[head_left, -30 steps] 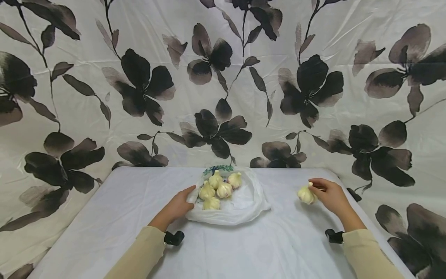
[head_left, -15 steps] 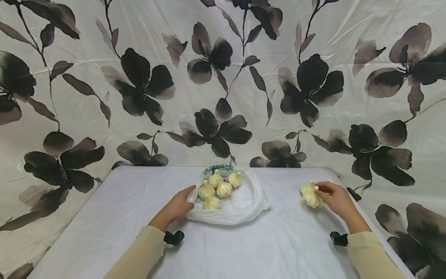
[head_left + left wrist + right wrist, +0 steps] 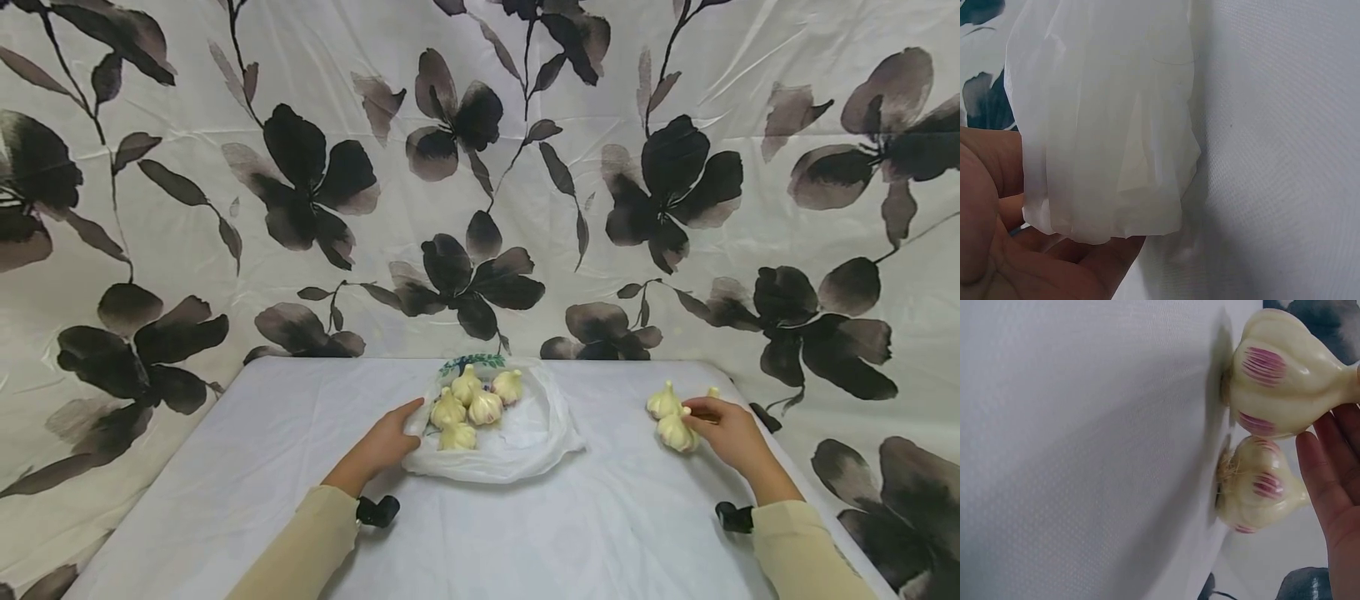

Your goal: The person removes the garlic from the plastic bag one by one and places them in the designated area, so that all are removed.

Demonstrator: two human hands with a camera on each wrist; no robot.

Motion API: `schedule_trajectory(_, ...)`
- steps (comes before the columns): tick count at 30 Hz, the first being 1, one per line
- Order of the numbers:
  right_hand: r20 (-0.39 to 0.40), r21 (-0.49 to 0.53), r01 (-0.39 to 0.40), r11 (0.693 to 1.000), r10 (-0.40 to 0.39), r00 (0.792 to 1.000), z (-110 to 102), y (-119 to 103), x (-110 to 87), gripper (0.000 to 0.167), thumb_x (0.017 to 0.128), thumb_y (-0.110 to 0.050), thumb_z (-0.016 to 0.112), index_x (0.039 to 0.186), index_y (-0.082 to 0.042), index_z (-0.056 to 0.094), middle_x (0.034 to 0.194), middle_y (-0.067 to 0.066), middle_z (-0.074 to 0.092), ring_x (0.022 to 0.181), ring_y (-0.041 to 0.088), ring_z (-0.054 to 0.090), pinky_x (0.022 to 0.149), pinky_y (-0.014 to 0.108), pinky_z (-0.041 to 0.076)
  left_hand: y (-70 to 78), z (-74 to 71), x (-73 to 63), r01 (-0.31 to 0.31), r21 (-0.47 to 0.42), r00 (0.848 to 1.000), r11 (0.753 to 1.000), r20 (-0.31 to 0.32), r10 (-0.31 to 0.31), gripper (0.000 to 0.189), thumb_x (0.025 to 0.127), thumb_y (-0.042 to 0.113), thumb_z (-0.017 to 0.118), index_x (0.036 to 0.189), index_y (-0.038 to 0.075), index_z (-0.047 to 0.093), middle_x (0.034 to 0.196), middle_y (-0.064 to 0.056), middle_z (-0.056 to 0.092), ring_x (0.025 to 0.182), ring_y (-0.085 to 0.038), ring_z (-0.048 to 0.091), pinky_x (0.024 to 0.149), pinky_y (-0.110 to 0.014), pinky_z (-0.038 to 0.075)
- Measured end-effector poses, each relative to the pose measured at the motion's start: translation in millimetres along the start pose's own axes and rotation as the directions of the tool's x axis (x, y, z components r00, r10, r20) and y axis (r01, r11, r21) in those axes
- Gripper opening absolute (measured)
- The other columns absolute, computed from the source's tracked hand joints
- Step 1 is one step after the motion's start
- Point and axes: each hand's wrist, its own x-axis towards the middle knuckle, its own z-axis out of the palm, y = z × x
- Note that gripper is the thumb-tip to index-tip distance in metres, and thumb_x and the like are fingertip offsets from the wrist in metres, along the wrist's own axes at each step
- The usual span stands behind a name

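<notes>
In the head view my left hand point(image 3: 385, 437) holds the left rim of a white plastic bag point(image 3: 491, 471). Several pale garlic bulbs point(image 3: 484, 407) lie inside the rolled-open bag. The left wrist view has the fingers behind the translucent bag wall point(image 3: 1104, 125). My right hand point(image 3: 723, 425) pinches the stem of a garlic bulb point(image 3: 677, 433) at the table's right side; its root end is close over the cloth in the right wrist view. Another garlic bulb point(image 3: 663, 402) stands just beyond it. A third bulb's stem point(image 3: 713, 392) peeks out behind the hand, the rest hidden.
A white cloth point(image 3: 517, 533) covers the table. Behind it hangs a pale curtain point(image 3: 570, 150) with dark flowers. Black wrist cameras point(image 3: 377, 511) are strapped below both hands.
My right hand has moved slightly right and nearer. Two bulbs now show apart where one showed before, and a third stem has come into view. The left hand and bag have stayed put.
</notes>
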Motion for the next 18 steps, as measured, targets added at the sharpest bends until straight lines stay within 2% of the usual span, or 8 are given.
schedule_trajectory(9, -0.009, 0.001, -0.003, 1.0, 0.003, 1.0, 0.5, -3.4, 2.0, 0.038, 0.095, -0.025, 0.061, 0.123, 0.001, 0.062, 0.118, 0.023, 0.066, 0.112, 0.043, 0.061, 0.086, 0.05, 0.054, 1.4, 0.3, 2.4, 0.009, -0.004, 1.0, 1.0, 0.006, -0.009, 0.079, 0.079, -0.001, 0.054, 0.153, 0.009, 0.028, 0.158, -0.019, 0.028, 0.146, -0.042, 0.024, 0.116, -0.06, 0.023)
schedule_trajectory(18, 0.005, 0.014, -0.006, 1.0, 0.006, 1.0, 2.5, -0.3, 2.0, 0.039, 0.095, -0.025, 0.061, 0.126, -0.001, 0.061, 0.119, 0.023, 0.066, 0.112, 0.041, 0.062, 0.086, 0.049, 0.054, 4.9, -0.4, -3.5, 0.02, 0.01, 1.0, 1.0, 0.004, -0.02, 0.078, 0.079, -0.003, 0.054, 0.152, 0.008, 0.028, 0.157, -0.021, 0.028, 0.145, -0.043, 0.024, 0.115, -0.061, 0.023)
